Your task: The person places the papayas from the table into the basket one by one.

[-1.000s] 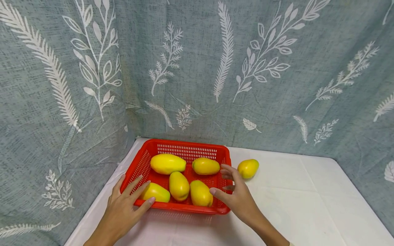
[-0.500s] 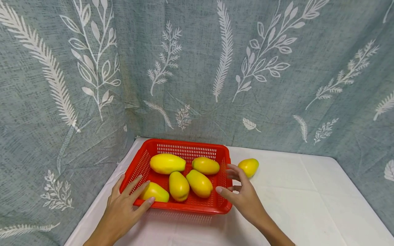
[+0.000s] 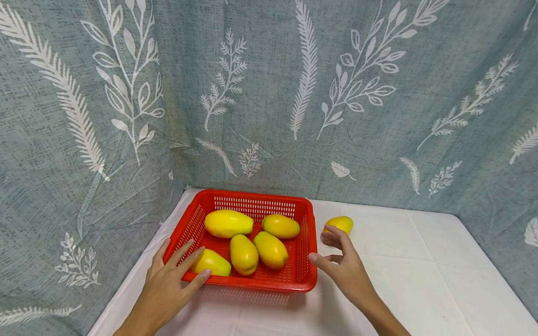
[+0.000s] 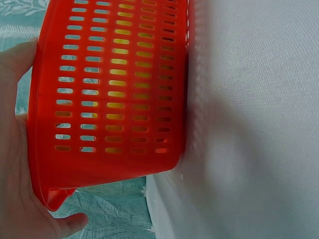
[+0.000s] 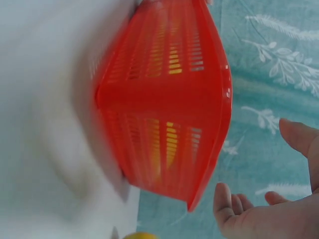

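Observation:
A red plastic basket (image 3: 252,283) with slotted walls stands on the table and holds several yellow mangoes (image 3: 272,250). My left hand (image 3: 168,280) rests over its near left corner, fingers spread across the rim, thumb on the front edge. One mango (image 3: 211,262) lies just under those fingertips. Beyond the basket's right side my right hand (image 3: 346,266) hovers with loosely bent fingers and nothing in them. A lone mango (image 3: 341,224) on the table is partly hidden by that hand's fingertips; whether they touch is unclear. The right wrist view also shows the right hand (image 5: 269,214) apart from the basket.
White cloth covers the table (image 3: 420,261), which extends to the right of the basket. A grey-green curtain (image 3: 269,93) with white leaf patterns hangs behind and along the left, close to the basket's back rim.
My right hand has withdrawn from inside the basket and moved right, toward the lone mango. One mango in the basket has shifted slightly back and turned. The left hand stays put.

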Motion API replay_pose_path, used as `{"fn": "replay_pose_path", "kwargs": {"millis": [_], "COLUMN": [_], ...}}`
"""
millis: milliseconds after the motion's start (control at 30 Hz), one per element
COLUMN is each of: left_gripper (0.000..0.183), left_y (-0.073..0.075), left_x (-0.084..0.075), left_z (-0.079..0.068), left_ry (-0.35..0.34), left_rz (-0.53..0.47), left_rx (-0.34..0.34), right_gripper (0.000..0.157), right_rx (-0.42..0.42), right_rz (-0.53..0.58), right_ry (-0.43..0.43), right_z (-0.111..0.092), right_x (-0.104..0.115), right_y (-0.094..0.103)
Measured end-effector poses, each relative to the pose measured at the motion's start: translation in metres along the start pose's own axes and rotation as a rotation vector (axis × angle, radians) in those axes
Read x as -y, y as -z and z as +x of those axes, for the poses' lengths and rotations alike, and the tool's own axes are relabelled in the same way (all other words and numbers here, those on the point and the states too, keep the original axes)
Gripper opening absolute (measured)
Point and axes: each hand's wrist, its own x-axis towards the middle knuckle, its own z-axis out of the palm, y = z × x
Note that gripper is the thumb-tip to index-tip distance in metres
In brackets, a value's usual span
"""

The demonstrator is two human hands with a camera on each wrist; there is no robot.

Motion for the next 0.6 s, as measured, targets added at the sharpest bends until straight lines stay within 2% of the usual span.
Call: {"fn": "replay_pose_path", "kwargs": {"millis": [133, 600], "left_gripper": [0.068, 0.065], "left_y": [0.001, 0.001], "left_x": [-0.001, -0.001], "left_z": [0.001, 0.0], "left_ry": [0.009, -0.003], "left_rz": [0.012, 0.02], "left_rx": [0.007, -0.013], "right_gripper": [0.077, 0.08], "right_rx": [-0.027, -0.093], "right_rz": [-0.014, -0.137], "right_ry": [0.008, -0.077], "right_z": [0.0, -0.007], "right_x": [-0.004, -0.021], "right_y": [0.01, 0.04]}}
